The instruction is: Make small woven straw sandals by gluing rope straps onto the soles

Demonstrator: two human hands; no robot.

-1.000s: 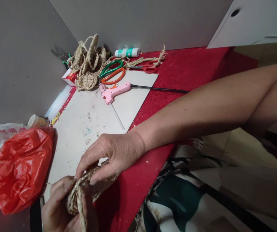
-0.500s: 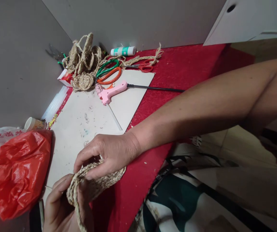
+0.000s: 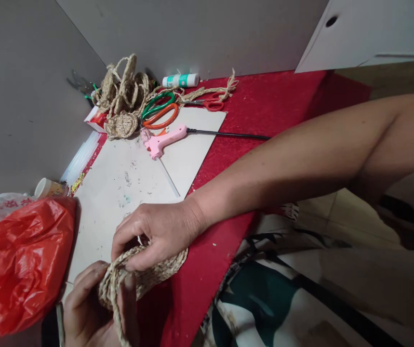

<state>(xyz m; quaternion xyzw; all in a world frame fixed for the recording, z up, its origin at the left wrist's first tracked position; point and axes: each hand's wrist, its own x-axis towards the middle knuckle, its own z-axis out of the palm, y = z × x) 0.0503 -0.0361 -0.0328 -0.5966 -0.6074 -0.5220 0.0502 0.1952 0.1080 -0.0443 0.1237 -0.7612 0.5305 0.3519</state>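
At the near edge of the red table (image 3: 272,106) both my hands work on a coiled piece of braided straw rope (image 3: 149,274). My right hand (image 3: 156,231) lies over its top, with the fingers curled and pinching the braid. From below, my left hand (image 3: 91,308) grips the loose end of the same braid, which runs across its palm. The piece rests partly on a white board (image 3: 134,173) spread over the table.
A red plastic bag (image 3: 26,265) lies at the left, with a white bag and a small cup (image 3: 47,188) behind it. At the back are finished straw pieces (image 3: 122,96), green and orange scissors (image 3: 159,110), a pink glue gun (image 3: 163,140) with its cord, and a glue stick (image 3: 180,80).
My hands have stayed on the braid and shifted their fingers a little. The view has moved slightly.
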